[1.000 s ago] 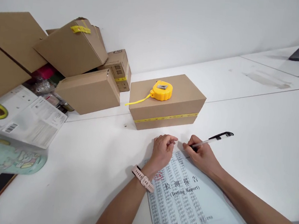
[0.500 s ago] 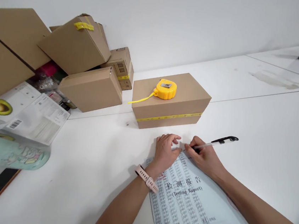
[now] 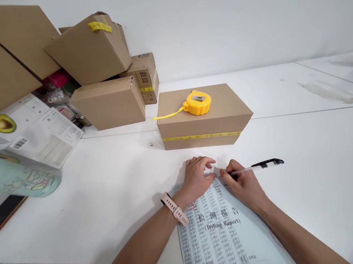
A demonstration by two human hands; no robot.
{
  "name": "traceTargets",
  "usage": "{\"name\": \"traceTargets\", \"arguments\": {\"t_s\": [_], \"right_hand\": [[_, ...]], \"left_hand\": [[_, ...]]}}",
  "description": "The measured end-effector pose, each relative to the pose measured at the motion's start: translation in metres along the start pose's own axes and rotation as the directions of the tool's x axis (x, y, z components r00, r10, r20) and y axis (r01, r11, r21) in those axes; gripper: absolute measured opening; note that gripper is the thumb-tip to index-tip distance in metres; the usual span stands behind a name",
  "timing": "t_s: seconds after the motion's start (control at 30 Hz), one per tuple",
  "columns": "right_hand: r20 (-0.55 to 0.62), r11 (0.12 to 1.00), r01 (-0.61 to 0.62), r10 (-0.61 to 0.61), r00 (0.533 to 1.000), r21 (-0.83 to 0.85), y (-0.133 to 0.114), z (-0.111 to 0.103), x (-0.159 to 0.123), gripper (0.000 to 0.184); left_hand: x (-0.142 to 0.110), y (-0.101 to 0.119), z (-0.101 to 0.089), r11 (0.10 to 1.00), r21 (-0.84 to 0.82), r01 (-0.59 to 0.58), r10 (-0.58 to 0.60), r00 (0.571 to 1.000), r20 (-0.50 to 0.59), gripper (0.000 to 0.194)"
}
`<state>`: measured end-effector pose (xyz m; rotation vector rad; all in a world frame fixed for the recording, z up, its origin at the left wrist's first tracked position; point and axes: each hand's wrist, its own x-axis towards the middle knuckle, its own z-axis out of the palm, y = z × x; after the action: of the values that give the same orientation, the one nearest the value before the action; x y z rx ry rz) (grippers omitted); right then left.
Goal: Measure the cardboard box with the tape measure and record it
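Observation:
My right hand [image 3: 244, 183] grips a pen [image 3: 261, 164] with a clear barrel and black cap end, its tip down at the top edge of the paper sheet [image 3: 221, 246]. The sheet is pale blue, printed "Testing Report" and covered with columns of small handwriting. Resting on the sheet's upper left corner, my left hand [image 3: 197, 175] has its fingers loosely bent and apart and holds nothing. A pink wristband [image 3: 175, 209] circles the left wrist. Just beyond the hands sits a closed cardboard box [image 3: 202, 124], and on its top lies a yellow tape measure [image 3: 198, 103] with its strap trailing left.
Several cardboard boxes [image 3: 90, 51] are piled at the back left. Nearer lie a white package with an avocado picture [image 3: 50, 135] and a mint green bottle [image 3: 17, 178] on its side. The white table [image 3: 102, 208] meets a white wall [image 3: 222, 27].
The view has shifted slightly, so the scene sits a little differently in the picture. My right hand still holds the pen at nearly the same spot on the sheet; the left hand stays put.

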<state>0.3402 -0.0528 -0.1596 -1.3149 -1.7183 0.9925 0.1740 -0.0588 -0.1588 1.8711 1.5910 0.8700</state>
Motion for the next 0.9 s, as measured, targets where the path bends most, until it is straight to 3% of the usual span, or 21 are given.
{"name": "traceTargets", "arguments": {"t_s": [0.9], "right_hand": [[-0.030, 1.000, -0.013, 0.012, 0.999, -0.027, 0.0020, -0.0012, 0.0004, 0.032]], "left_hand": [[-0.0002, 0.0011, -0.0020, 1.000, 0.008, -0.014, 0.014, 1.000, 0.015, 0.027]]}}
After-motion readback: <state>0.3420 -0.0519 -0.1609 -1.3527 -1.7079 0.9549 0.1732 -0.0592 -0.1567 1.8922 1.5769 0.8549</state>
